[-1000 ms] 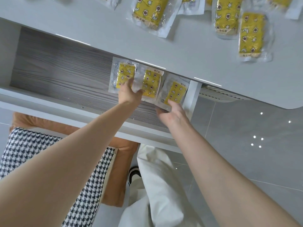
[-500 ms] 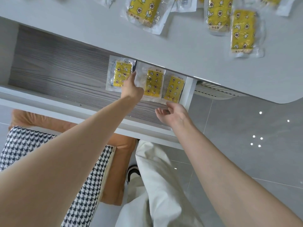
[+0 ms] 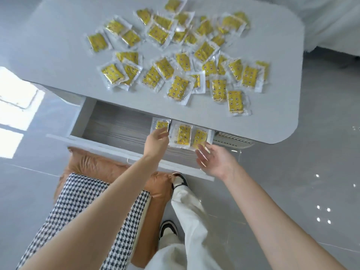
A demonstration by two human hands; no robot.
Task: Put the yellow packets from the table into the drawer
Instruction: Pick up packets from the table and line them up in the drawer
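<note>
Drawer: the drawer (image 3: pixel 116 127) stands pulled out under the grey table (image 3: pixel 272 121), its wood-grain floor bare along the left.
Packets in drawer: three yellow packets lie side by side at the right end: left packet (image 3: pixel 162 125), middle packet (image 3: pixel 183 134), right packet (image 3: pixel 200 136), edges touching or overlapping.
Packets on table: and there's the big pile of yellow packets (image 3: pixel 179 88), scattered and overlapping across the tabletop, well apart from the drawer row.
Left hand: the left hand (image 3: pixel 157 141) hovers over the near edge of the left packet, fingers loose and motion-blurred, gripping nothing; contact cannot be told.
Right hand: the right hand (image 3: pixel 214 160) is palm-up, fingers spread and relaxed, empty, with fingertips just beside the right packet's near edge.
Below: a houndstooth cushion (image 3: pixel 87 201) on a tan chair (image 3: pixel 93 162), white trousers (image 3: pixel 187 207), a black-and-white shoe (image 3: pixel 168 228), and a glossy grey tiled floor (image 3: pixel 292 182).
</note>
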